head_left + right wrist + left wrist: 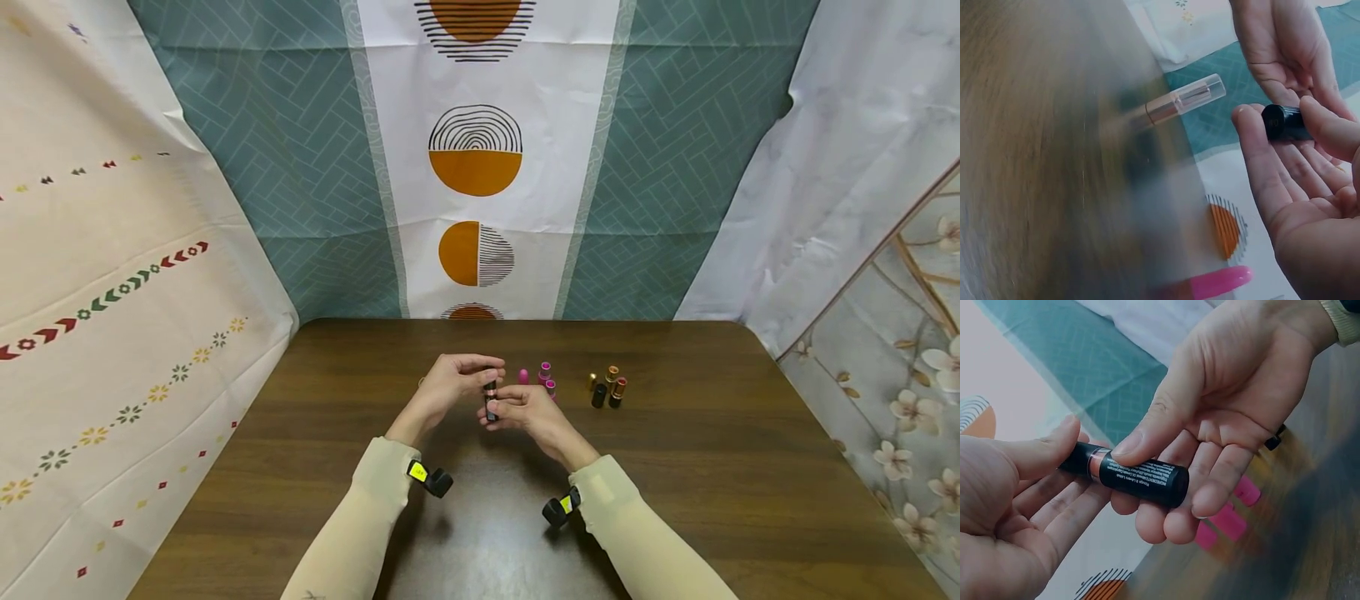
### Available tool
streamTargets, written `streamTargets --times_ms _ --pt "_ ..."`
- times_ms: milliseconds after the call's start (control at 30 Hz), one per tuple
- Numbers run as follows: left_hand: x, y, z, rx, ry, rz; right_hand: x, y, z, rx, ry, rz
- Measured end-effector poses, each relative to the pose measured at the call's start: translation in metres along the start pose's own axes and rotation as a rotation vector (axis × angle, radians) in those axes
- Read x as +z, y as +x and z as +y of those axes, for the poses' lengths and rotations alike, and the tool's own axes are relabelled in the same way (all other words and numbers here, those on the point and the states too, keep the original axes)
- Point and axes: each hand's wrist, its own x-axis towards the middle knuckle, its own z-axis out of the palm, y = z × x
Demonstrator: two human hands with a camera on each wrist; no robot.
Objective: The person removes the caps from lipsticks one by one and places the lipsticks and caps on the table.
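Note:
Between both hands, over the middle of the table, is a black lipstick tube (pixel 491 400) with a rose-gold band and small white print (pixel 1147 478). My left hand (pixel 448 385) pinches its upper black end between thumb and fingers. Lower down, my right hand (pixel 528 412) grips the printed part, thumb on one side and fingers on the other. In the left wrist view the tube lies slantwise, and the left hand (pixel 1016 506) covers part of its cap end. The tube's flat round end (pixel 1274 122) faces the right wrist camera.
Bright pink lipstick pieces (pixel 545 371) stand just beyond the right hand. Further right are several black and gold lipstick pieces (pixel 599 395). A clear-capped tube (pixel 1194 97) shows in the right wrist view. Patterned cloth (pixel 300 167) hangs behind the brown table (pixel 720 467).

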Motion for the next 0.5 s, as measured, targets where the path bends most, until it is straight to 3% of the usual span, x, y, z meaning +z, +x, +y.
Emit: streamTargets --times_ms 200,500 --pt "0.003 0.004 0.003 0.017 0.002 0.023 -0.002 -0.001 -0.004 -0.033 -0.087 0.032" --pt "0.008 0.01 0.004 0.029 -0.007 0.054 -0.004 -0.004 -0.011 -0.023 -0.114 0.06"
